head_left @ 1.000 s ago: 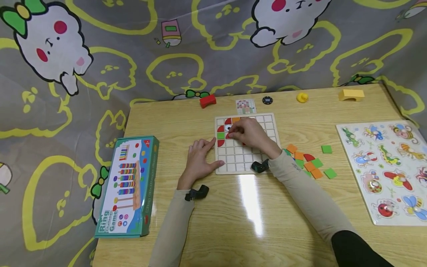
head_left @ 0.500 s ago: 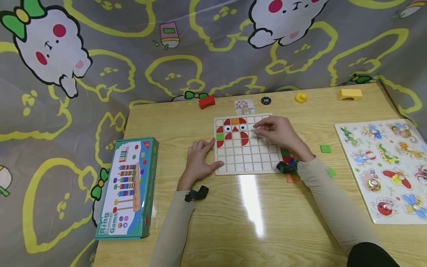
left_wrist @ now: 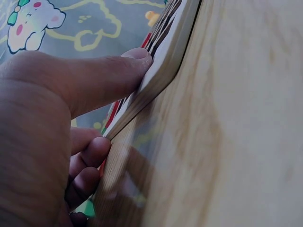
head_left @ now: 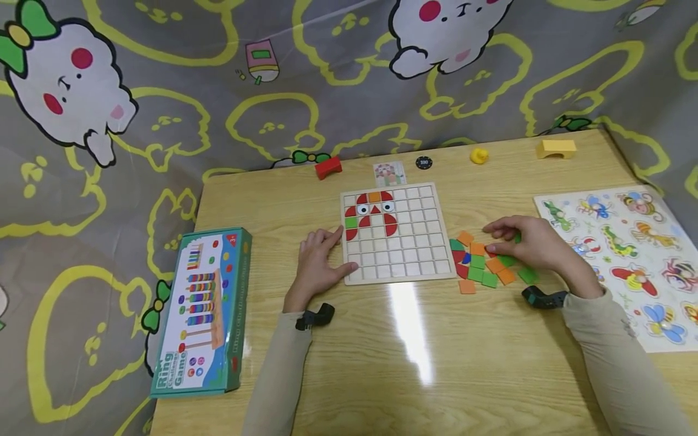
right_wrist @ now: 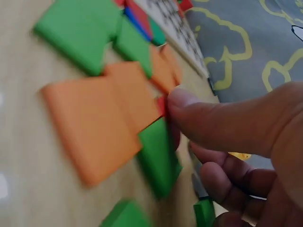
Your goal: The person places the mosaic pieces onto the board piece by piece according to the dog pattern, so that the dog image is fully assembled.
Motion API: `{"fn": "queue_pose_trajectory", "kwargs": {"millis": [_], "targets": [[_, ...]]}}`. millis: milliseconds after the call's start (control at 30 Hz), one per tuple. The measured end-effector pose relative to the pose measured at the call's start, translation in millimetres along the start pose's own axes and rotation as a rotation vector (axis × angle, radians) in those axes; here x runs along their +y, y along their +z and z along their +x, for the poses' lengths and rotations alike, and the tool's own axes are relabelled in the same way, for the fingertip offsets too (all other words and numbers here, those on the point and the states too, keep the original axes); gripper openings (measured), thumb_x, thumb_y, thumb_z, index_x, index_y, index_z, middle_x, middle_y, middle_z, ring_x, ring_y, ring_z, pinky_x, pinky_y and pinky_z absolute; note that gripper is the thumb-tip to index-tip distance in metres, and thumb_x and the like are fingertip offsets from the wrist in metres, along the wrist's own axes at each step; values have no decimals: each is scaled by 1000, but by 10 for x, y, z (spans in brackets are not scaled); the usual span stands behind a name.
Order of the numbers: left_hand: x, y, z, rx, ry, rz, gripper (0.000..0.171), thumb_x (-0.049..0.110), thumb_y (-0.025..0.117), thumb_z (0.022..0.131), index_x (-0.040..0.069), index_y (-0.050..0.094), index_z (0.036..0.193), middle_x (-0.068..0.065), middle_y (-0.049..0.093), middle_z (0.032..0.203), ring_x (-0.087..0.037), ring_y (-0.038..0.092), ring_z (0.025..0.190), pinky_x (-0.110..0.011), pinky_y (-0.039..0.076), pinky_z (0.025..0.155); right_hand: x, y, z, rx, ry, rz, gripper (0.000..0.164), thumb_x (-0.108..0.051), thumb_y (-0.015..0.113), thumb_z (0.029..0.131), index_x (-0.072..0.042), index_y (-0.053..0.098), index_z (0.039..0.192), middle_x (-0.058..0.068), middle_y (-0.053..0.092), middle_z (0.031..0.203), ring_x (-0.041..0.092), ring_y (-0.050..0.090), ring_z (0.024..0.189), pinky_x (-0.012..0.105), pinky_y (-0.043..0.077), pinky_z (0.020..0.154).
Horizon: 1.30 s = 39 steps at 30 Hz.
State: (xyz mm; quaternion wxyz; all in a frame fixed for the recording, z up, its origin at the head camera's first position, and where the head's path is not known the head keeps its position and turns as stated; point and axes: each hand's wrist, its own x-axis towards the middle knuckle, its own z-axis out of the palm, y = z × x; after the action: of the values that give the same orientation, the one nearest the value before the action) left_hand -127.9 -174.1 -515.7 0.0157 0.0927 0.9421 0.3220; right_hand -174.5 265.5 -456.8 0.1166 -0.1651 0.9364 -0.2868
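My left hand (head_left: 316, 261) rests at the lower left corner of the wooden grid board (head_left: 403, 254). Its thumb lies on the rim, as the left wrist view also shows, and the forefinger touches the left edge. Red, orange, green and eye-printed tiles form a figure in the board's upper left. Right of the board, my right hand (head_left: 531, 242) is over a loose pile of tiles, thumb and forefinger apart. In the right wrist view the thumb tip meets a red tile (right_wrist: 162, 106), beside orange tiles (right_wrist: 90, 127) and a green tile (right_wrist: 158, 151). The forefinger tip is hidden there.
A picture card (head_left: 389, 174), black chip (head_left: 423, 162), red block (head_left: 328, 168), yellow duck (head_left: 479, 155) and yellow arch block (head_left: 555, 148) line the back. A ring game box (head_left: 202, 309) lies left, an insect puzzle board (head_left: 611, 242) right, partly under my right hand.
My right hand has moved off the board to the right, over the loose tiles, uncovering the figure. My left hand stays at the board's edge. The head view has shifted slightly.
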Motion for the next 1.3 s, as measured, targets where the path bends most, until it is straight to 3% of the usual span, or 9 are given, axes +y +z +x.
{"fn": "queue_pose_trajectory", "kwargs": {"millis": [300, 533, 700, 833, 1000, 1300], "targets": [[-7, -14, 4, 20, 7, -16, 89, 54, 78, 77, 22, 43, 151, 0, 49, 116, -20, 36, 102, -36, 23, 82, -56, 66, -37, 7, -66, -47, 10, -21, 76, 88, -12, 74, 94, -3, 69, 82, 10, 61, 72, 26, 46, 66], [13, -10, 25, 5, 14, -15, 89, 54, 78, 76, 21, 42, 151, -1, 49, 116, -19, 38, 101, -36, 25, 83, -125, 71, -66, -58, -35, -54, 13, -20, 75, 88, -11, 72, 97, -2, 67, 86, 12, 60, 77, 29, 46, 70], [11, -5, 24, 8, 20, -15, 89, 53, 78, 76, 20, 43, 151, -1, 49, 115, -20, 38, 100, -36, 26, 83, -142, 76, -71, -114, -24, -66, 6, -15, 73, 89, -12, 69, 92, -3, 66, 83, 13, 58, 76, 31, 46, 72], [-4, 7, 18, 4, 14, -11, 89, 54, 78, 76, 21, 43, 151, 1, 49, 115, -18, 37, 100, -35, 26, 82, -132, 84, -85, -131, 4, -60, 13, -20, 74, 89, -11, 67, 95, -2, 64, 82, 14, 56, 74, 30, 45, 69], [-12, 13, 6, 2, 11, -16, 89, 54, 78, 76, 22, 42, 151, 1, 49, 115, -18, 37, 99, -35, 26, 82, -116, 81, -110, -142, 14, -64, 30, -24, 82, 81, -10, 67, 103, -1, 63, 87, 14, 57, 79, 28, 46, 72], [-6, 1, -11, 3, 3, -14, 89, 54, 78, 76, 21, 43, 151, 0, 49, 116, -19, 38, 102, -35, 26, 83, -169, 55, -111, -190, 2, -65, 22, -19, 81, 82, -11, 67, 97, -3, 63, 84, 12, 58, 77, 28, 47, 71]]}}
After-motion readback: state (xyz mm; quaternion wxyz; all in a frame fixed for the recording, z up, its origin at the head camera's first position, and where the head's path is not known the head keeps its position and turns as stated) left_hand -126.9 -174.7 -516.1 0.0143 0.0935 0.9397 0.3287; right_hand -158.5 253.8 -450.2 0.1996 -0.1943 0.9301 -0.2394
